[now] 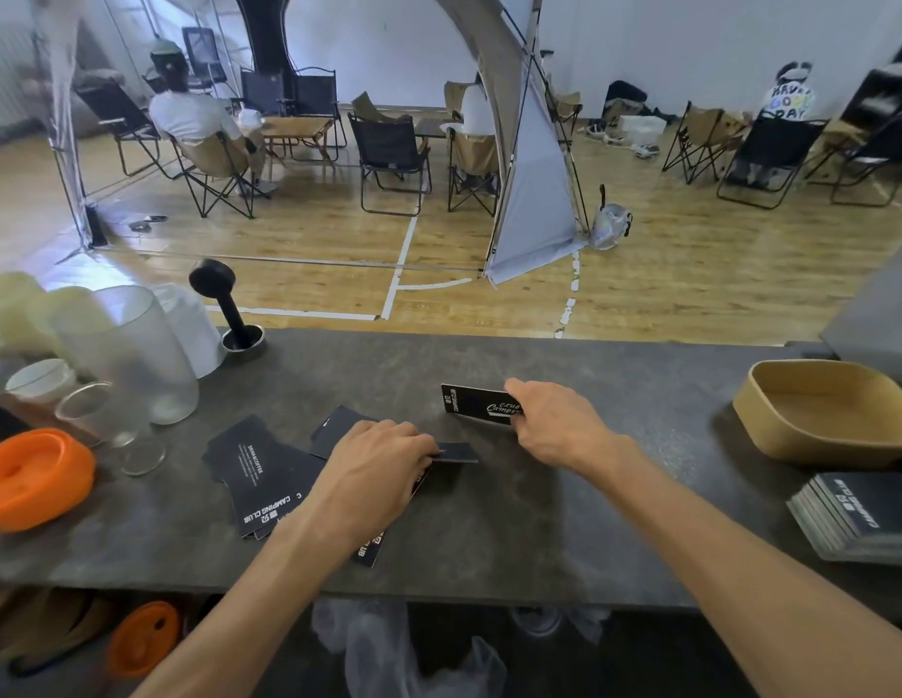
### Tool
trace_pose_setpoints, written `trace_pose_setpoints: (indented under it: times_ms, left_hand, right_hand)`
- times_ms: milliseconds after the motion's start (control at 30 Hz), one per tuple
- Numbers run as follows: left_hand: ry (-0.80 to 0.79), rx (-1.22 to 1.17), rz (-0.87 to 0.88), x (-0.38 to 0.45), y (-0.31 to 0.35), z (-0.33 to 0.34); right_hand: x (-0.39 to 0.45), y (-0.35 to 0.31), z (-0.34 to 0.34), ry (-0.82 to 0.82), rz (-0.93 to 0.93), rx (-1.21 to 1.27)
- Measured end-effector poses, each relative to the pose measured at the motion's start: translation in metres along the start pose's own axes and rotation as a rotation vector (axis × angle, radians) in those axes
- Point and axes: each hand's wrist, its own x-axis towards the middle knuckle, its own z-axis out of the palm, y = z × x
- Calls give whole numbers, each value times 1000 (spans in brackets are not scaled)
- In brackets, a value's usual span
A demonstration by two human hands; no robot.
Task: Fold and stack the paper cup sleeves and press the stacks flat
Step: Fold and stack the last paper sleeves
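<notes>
Several flat black paper cup sleeves (257, 471) with white print lie spread on the dark counter (514, 521) left of centre. My left hand (375, 471) rests palm down on this loose pile, its fingertips closed on the end of one black sleeve (459, 452). My right hand (554, 425) holds another black sleeve (476, 405) upright on its edge a little farther back. A neat stack of black sleeves (861, 516) sits at the counter's right edge.
A tan shallow bowl (831, 410) stands at the right. At the left are an orange lid (36, 476), frosted plastic cups (136, 350), glasses and a black tamper (227, 304). Beyond the counter lie a wooden floor, folding chairs, a tent and seated people.
</notes>
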Motion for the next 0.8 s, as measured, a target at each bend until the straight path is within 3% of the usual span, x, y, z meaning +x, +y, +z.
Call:
trace_pose_setpoints:
  times_ms: [133, 233, 400, 500, 600, 800]
  left_hand:
    - [295, -14, -1, 28, 7, 10]
    - [401, -74, 13, 51, 9, 23]
    - [366, -198, -34, 75, 22, 36]
    - [363, -229, -267, 79, 21, 41]
    - [271, -490, -435, 75, 17, 47]
    - [282, -488, -323, 79, 34, 43]
  right_hand:
    - [-1, 0, -5, -62, -7, 6]
    - [0, 0, -3, -59, -14, 0]
    - [3, 1, 1, 27, -16, 18]
    - [3, 2, 2, 45, -3, 21]
    - [4, 2, 4, 64, 9, 18]
    - [15, -17, -2, 113, -11, -14]
